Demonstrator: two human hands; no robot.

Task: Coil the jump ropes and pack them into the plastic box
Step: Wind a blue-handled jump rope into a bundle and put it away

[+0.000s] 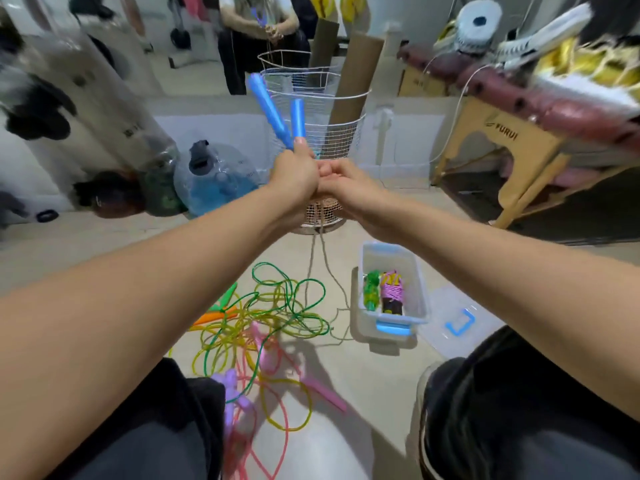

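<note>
Dangling from left hand (294, 174), pale rope (317, 258), two blue handles (277, 112) upright.

A tall white wire-mesh basket (322, 133) stands on the pale floor, and a long brown cardboard tube (353, 81) leans in it. To its left lies a clear plastic water jug (216, 180) holding blue liquid, just beside dark bagged bundles (114, 195). On the right stands a folding massage table (512, 133) with light wooden legs and maroon padding, piled with yellow and white fabric (571, 64). A white cable (453, 109) hangs from it. At the back wall a mirror (194, 39) reflects a seated person (259, 29).
</note>
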